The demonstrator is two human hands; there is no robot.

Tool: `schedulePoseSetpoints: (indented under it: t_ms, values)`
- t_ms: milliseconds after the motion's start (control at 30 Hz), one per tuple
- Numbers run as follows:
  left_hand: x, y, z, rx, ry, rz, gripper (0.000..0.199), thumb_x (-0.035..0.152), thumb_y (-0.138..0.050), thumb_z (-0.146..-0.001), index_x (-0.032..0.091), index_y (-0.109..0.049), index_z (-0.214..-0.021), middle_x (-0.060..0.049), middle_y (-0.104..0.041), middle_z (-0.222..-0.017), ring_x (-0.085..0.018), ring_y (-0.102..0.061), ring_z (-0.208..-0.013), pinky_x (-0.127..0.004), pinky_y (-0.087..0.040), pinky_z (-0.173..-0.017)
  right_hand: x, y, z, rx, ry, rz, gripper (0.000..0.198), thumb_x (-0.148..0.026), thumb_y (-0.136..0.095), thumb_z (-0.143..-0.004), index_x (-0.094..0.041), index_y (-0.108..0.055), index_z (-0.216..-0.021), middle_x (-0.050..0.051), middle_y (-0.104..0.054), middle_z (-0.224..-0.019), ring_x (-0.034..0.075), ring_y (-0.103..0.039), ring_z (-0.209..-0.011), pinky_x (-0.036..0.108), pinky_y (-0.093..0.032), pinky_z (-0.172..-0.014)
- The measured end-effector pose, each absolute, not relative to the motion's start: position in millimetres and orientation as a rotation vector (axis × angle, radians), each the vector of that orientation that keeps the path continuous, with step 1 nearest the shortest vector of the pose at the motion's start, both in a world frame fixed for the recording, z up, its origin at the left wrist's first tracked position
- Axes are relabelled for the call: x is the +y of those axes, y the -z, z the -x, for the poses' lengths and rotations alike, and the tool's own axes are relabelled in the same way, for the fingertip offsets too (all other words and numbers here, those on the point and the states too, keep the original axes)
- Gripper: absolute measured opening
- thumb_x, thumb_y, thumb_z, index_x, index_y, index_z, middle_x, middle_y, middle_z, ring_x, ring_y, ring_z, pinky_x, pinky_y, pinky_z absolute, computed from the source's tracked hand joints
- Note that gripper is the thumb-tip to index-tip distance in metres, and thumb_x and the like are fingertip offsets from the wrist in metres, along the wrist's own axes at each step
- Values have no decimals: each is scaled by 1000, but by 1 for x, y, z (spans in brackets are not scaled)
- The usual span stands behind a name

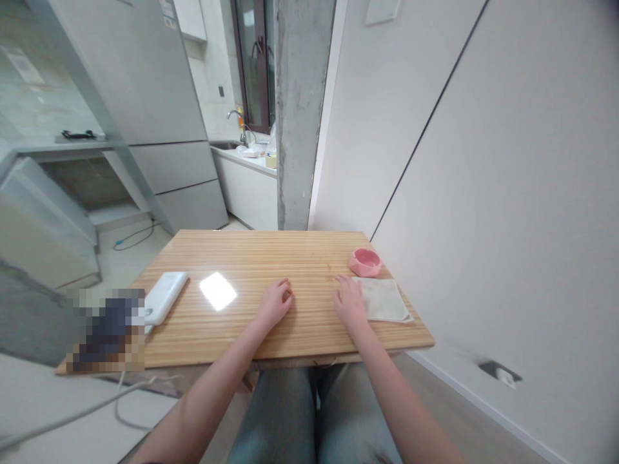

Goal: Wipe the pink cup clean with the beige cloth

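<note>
My left hand (276, 301) rests on the middle of the wooden table (261, 254). Its fingers are loosely curled, with a gap at the thumb, and nothing shows in it. To its right, my right hand (349, 300) lies palm down with its fingers apart, holding nothing. That hand touches or slightly overlaps the left edge of a folded light grey cloth (387, 299); which of the two I cannot tell. Just beyond the cloth sits a pink faceted bowl (365, 262), like an ashtray, near the table's right edge.
A white box-shaped device (165, 298) lies at the table's left side, beside a blurred-out patch (106, 328). A cable (72, 422) runs below the left corner. A white wall (474, 193) stands close on the right, a concrete pillar (302, 116) behind the table.
</note>
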State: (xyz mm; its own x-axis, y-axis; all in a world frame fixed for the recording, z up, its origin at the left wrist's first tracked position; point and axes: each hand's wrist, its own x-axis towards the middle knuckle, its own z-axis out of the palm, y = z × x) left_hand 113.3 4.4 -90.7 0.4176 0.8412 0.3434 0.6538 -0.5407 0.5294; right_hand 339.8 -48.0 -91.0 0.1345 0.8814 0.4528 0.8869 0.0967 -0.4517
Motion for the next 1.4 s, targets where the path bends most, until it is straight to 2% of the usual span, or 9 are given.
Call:
schedulePoseSetpoints:
  t_ms: [167, 333, 600, 733, 900, 1000, 1067, 1233, 1400]
  values:
    - [14, 88, -130, 1065, -605, -2385, 27, 10, -49, -75, 14, -58, -101, -11, -66, -98, -21, -62, -92, -35, -49, -83, -17, 95, -262, -1837, -431, 1279, 56, -7, -36, -73, -14, -46, -128, 11, -52, -127, 17, -46, -120, 36, -36, -105]
    - [10, 104, -137, 1229, -527, -2504, 30, 6, -43, -77, 9, -59, -102, -18, -65, -100, -25, -62, -93, -39, -49, -83, -15, 111, -246, -1742, -540, 1281, 41, -8, -38, -74, -16, -59, -107, 9, -63, -105, 18, -56, -102, 35, -44, -96]
    - [9, 105, -135, 1227, -556, -2450, 29, 7, -44, -78, 13, -59, -102, -16, -65, -101, -24, -61, -94, -39, -47, -85, -17, 110, -246, -1747, -528, 1298, 42, -8, -37, -73, -18, -59, -107, 8, -63, -105, 19, -56, -102, 38, -44, -96]
    - [7, 101, -134, 1156, -589, -2463, 27, 9, -46, -77, 15, -59, -100, -12, -65, -98, -22, -61, -92, -36, -47, -83, -17, 110, -245, -1734, -409, 1322, 53, -5, -36, -70, -18, -54, -119, 9, -58, -116, 19, -51, -113, 39, -39, -102]
    - [5, 98, -132, 1177, -680, -2392, 24, 22, -42, -85, 18, -54, -106, -3, -63, -81, -16, -58, -77, -30, -46, -75, -8, 93, -311, -1501, 97, 1627, 64, -11, -41, -72, -13, -33, -136, 16, -38, -138, 27, -30, -131, 53, -23, -108]
    - [6, 98, -132, 1179, -709, -2375, 26, 23, -41, -86, 19, -53, -108, -2, -62, -78, -15, -57, -74, -29, -46, -73, -1, 88, -373, -1422, 283, 1928, 57, -20, -47, -76, -12, -38, -132, 20, -36, -138, 35, -22, -133, 61, -16, -106]
    - [7, 98, -133, 1179, -720, -2378, 28, 21, -41, -85, 19, -53, -110, -2, -62, -79, -15, -57, -75, -29, -46, -74, 1, 91, -405, -1480, 297, 2038, 48, -25, -49, -78, -13, -46, -124, 20, -39, -136, 36, -19, -134, 59, -21, -103]
    - [5, 97, -134, 1174, -765, -2344, 35, 19, -41, -85, 18, -50, -118, -4, -63, -85, -16, -59, -79, -30, -47, -78, 11, 100, -441, -1612, 306, 2041, 34, -28, -50, -80, -13, -54, -110, 18, -44, -131, 31, -29, -129, 48, -33, -99]
    - [3, 95, -131, 1120, -826, -2366, 37, 16, -42, -84, 19, -50, -120, -7, -61, -103, -17, -58, -96, -33, -47, -87, 22, 92, -446, -1713, 236, 1986, 21, -29, -54, -80, -11, -59, -89, 17, -59, -104, 29, -46, -111, 43, -36, -96]
